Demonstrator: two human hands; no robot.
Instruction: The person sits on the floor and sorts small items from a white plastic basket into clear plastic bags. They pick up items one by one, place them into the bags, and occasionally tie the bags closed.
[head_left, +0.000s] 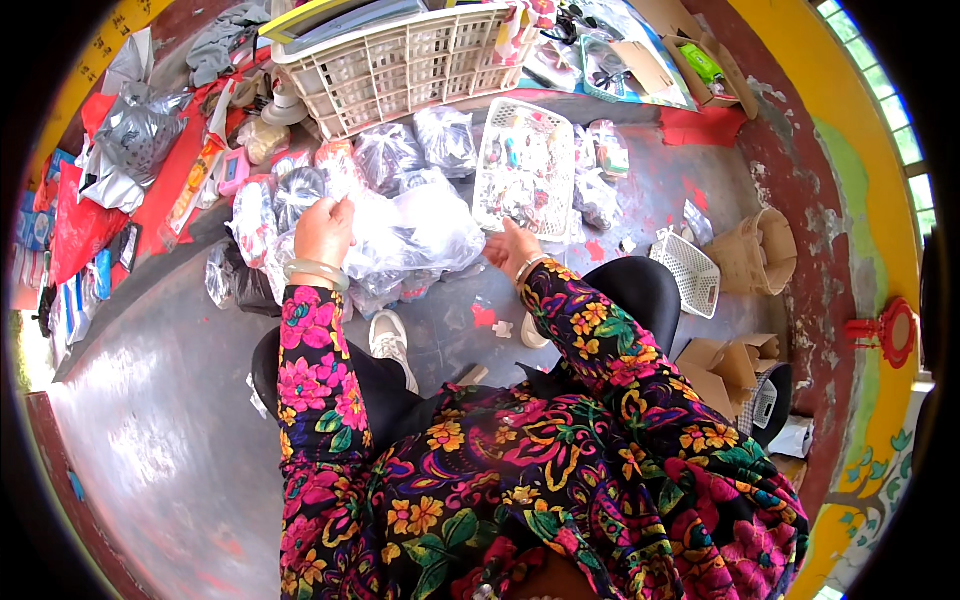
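A clear plastic bag (432, 222) with white contents lies on top of a pile of small filled bags in front of me. At the bag's left side, my left hand (325, 235) is closed, thumb uppermost, on the plastic; a pale bangle rings that wrist. My right hand (512, 248) is by the bag's right end, fingers apart and pointing left, with nothing seen in them. Just beyond it stands a white plastic basket (484, 190) holding many small mixed items. Dark-filled bags (388, 155) sit behind the clear bag.
A large cream crate (400, 85) stands at the back. Silver and red bags (140, 140) crowd the left. To the right are a small white basket (686, 275), a brown paper sack (757, 250) and cardboard boxes (722, 372). My shoes (388, 340) rest on the grey floor.
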